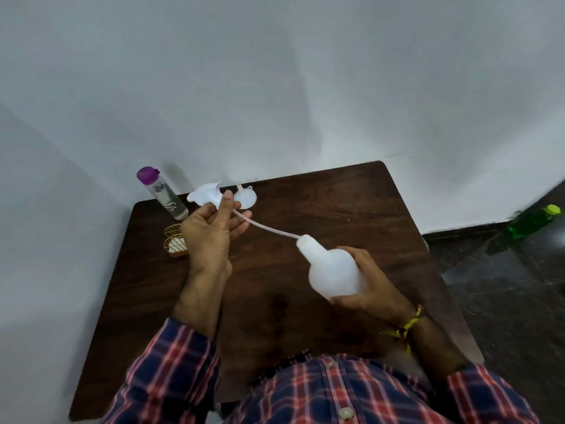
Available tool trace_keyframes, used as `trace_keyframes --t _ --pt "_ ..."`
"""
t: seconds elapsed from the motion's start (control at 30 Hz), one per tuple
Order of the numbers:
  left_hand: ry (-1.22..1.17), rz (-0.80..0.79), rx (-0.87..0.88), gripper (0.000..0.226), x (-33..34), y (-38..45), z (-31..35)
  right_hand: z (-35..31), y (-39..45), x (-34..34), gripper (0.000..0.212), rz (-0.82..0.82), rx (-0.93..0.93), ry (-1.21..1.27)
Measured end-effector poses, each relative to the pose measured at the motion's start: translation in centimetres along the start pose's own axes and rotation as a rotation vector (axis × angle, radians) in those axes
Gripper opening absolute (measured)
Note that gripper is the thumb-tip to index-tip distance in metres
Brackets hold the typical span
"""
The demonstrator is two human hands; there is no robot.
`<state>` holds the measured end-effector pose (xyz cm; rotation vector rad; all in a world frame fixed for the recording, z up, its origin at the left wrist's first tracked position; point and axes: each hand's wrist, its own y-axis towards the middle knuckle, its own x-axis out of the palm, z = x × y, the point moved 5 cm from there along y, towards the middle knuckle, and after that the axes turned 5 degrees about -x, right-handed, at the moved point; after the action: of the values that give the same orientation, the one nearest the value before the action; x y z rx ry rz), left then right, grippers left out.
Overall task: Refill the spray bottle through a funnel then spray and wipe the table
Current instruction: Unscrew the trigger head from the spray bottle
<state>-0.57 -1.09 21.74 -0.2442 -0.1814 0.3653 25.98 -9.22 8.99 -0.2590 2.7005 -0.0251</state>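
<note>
At the bottom of the frame a red, blue and white plaid shirt is filling the foreground, its sleeves leading up to both hands above a dark brown wooden table with rounded corners. Right of centre, the right hand is curling its fingers round the spray bottle, a milky, translucent plastic body with a rounded belly and a narrow neck, tilting up-left in mid-air; whether it is holding liquid cannot be told. A yellow thread band is circling that wrist. A thin pale dip tube is running from the neck toward the left hand, which is pinching the white spray head between thumb and fingers, left of centre. Just behind it a small white funnel is lying on the table. Beside the left hand a gold wire holder is holding something white. At the table's far-left edge a clear bottle with a purple cap is standing. At the right edge of the frame a green bottle is sitting on the dark floor.
</note>
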Motion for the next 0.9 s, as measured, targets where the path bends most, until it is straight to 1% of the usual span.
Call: trace_keyframes --t 0.13,0.23,0.37,0.43,0.5,0.63,0.7,0.77,0.9 --pt "-0.06 -0.032 0.008 0.036 -0.7 1.2 2.1 2.5 -0.3 -1.1 0.096 0.087 0.052 0.064" --pt "-0.175 -0.029 -0.084 0.027 -1.7 2.3 1.9 4.6 -0.6 -1.5 0.098 0.116 0.079 0.081" --pt "-0.292 0.053 -0.206 0.028 -3.1 3.1 -0.6 6.2 -0.9 -1.3 0.097 0.161 0.158 0.144" --pt "-0.262 0.099 -0.236 0.023 -3.6 2.9 -2.4 6.7 -1.0 -1.0 0.093 0.207 0.203 0.176" --pt "-0.18 0.147 -0.252 0.024 -4.4 3.0 -4.4 7.5 -0.8 -0.6 0.089 0.258 0.252 0.193" --pt "0.012 0.268 -0.26 0.038 -5.9 4.0 -8.0 8.4 -0.3 0.6 0.092 0.27 0.322 0.134" --pt "0.177 0.31 -0.227 0.032 -6.0 4.5 -9.4 8.5 0.3 1.3 0.096 0.266 0.336 0.06" --pt "0.363 0.298 -0.223 0.028 -5.5 4.8 -11.0 8.4 1.0 1.8 0.098 0.273 0.339 0.002" --pt "0.763 0.204 -0.276 0.039 -5.7 7.1 -16.7 8.2 2.8 2.8 0.098 0.298 0.375 -0.062"
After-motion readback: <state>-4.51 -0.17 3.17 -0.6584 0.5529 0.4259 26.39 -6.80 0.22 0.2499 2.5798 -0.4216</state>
